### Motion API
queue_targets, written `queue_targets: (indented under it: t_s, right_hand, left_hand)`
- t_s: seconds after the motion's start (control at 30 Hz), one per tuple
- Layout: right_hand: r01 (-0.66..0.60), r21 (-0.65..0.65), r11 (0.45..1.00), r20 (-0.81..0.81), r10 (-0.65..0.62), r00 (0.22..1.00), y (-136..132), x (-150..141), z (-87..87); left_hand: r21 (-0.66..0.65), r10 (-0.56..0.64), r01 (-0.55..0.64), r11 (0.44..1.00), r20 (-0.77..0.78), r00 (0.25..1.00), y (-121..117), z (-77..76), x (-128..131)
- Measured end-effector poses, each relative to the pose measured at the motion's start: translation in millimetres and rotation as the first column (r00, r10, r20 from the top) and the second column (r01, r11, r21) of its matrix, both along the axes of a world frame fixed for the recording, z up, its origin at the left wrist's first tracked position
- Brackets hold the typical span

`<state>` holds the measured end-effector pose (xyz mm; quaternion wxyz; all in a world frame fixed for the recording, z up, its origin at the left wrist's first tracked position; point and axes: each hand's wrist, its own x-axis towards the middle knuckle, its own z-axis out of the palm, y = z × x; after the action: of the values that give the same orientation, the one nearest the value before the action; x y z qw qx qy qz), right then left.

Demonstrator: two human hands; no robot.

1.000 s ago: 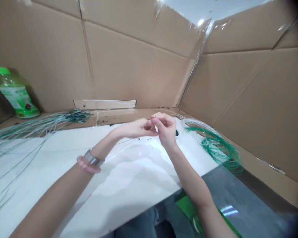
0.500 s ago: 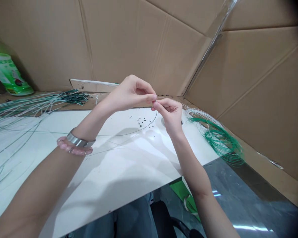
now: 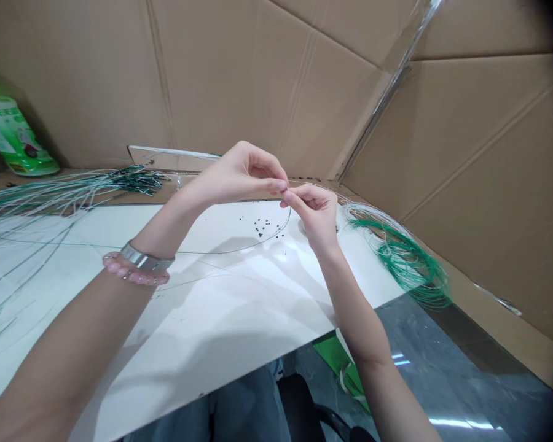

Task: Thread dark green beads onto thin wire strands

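My left hand (image 3: pixel 242 178) and my right hand (image 3: pixel 314 213) meet fingertip to fingertip above the white table (image 3: pixel 203 307). Both pinch the end of a thin wire (image 3: pixel 239 248) that curves down and left across the tabletop. Whether a bead sits between the fingers is too small to tell. Several tiny dark beads (image 3: pixel 259 227) lie scattered on the table right under the hands. On my left wrist are a silver bangle and a pink bead bracelet (image 3: pixel 136 273).
A coil of green and white wire (image 3: pixel 403 258) lies at the table's right edge. A bundle of long beaded strands (image 3: pixel 59 193) spreads over the left side. A green-labelled bottle (image 3: pixel 9 132) stands far left. Cardboard walls (image 3: pixel 258 80) enclose the back and right.
Both hands rose from the tabletop to a pinch in the air, and the view tilted down a little. In the last half second they barely shifted.
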<state>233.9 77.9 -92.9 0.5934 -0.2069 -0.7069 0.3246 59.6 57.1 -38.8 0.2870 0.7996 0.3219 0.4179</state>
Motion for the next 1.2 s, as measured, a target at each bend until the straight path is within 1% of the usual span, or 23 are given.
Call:
queue_targets:
  t_s: [0.17, 0.3, 0.43, 0.57, 0.63, 0.7, 0.8, 0.83, 0.9, 0.97, 1.03, 1.13, 1.2]
  right_hand:
    - [0.013, -0.011, 1.000, 0.024, -0.013, 1.000, 0.2, 1.2, 0.6]
    - [0.035, -0.020, 0.999, -0.010, -0.035, 0.999, 0.5, 0.7, -0.2]
    - [0.056, -0.010, 0.998, -0.098, -0.056, 0.994, 1.5, -1.0, -1.4]
    - [0.060, -0.013, 0.998, -0.160, -0.062, 0.985, 3.7, -3.0, -4.0]
    - [0.055, -0.025, 0.998, -0.181, -0.058, 0.982, 5.4, -3.8, -5.8]
    - [0.049, -0.039, 0.998, -0.200, -0.056, 0.978, 7.4, -4.3, -7.5]
    - [0.047, -0.063, 0.997, -0.221, -0.060, 0.973, 11.5, -4.5, -10.1]
    - [0.047, -0.073, 0.996, -0.225, -0.062, 0.972, 13.1, -4.6, -11.3]
    - [0.049, -0.100, 0.994, -0.225, -0.070, 0.972, 16.7, -5.3, -14.3]
    - [0.053, -0.134, 0.990, -0.216, -0.081, 0.973, 20.2, -6.9, -18.5]
    - [0.058, -0.168, 0.984, -0.202, -0.092, 0.975, 23.1, -9.5, -23.3]
    - [0.063, -0.209, 0.976, -0.170, -0.100, 0.980, 24.9, -14.2, -29.9]
    - [0.061, -0.229, 0.971, -0.138, -0.094, 0.986, 24.5, -16.7, -32.7]
  left_hand:
    - [0.060, 0.069, -0.065, 0.996, -0.074, 0.995, -4.9, 0.6, 2.9]
    - [0.203, 0.148, -0.126, 0.971, -0.097, 0.984, -6.9, -1.5, 9.9]
    - [0.329, 0.190, -0.160, 0.931, -0.060, 0.980, -2.8, -7.2, 20.3]
    - [0.415, 0.234, -0.227, 0.881, 0.033, 0.972, 4.7, -15.7, 27.8]
    - [0.418, 0.227, -0.238, 0.877, 0.076, 0.971, 6.8, -19.2, 29.9]
    - [0.390, 0.211, -0.236, 0.890, 0.108, 0.972, 8.1, -21.6, 31.2]
    - [0.282, 0.163, -0.196, 0.939, 0.136, 0.977, 13.2, -25.2, 30.4]
    - [0.227, 0.165, -0.186, 0.956, 0.110, 0.980, 17.1, -27.9, 29.0]
    - [0.110, 0.207, -0.203, 0.973, -0.024, 0.978, 28.6, -38.1, 23.4]
    - [0.031, 0.274, -0.274, 0.961, -0.215, 0.937, 43.1, -56.1, 13.8]
    - [0.015, 0.323, -0.336, 0.942, -0.324, 0.889, 57.1, -80.2, 0.9]
    - [0.009, 0.406, -0.451, 0.893, -0.449, 0.796, 71.6, -116.4, -19.4]
    - [-0.012, 0.406, -0.480, 0.877, -0.514, 0.755, 77.0, -133.5, -29.2]
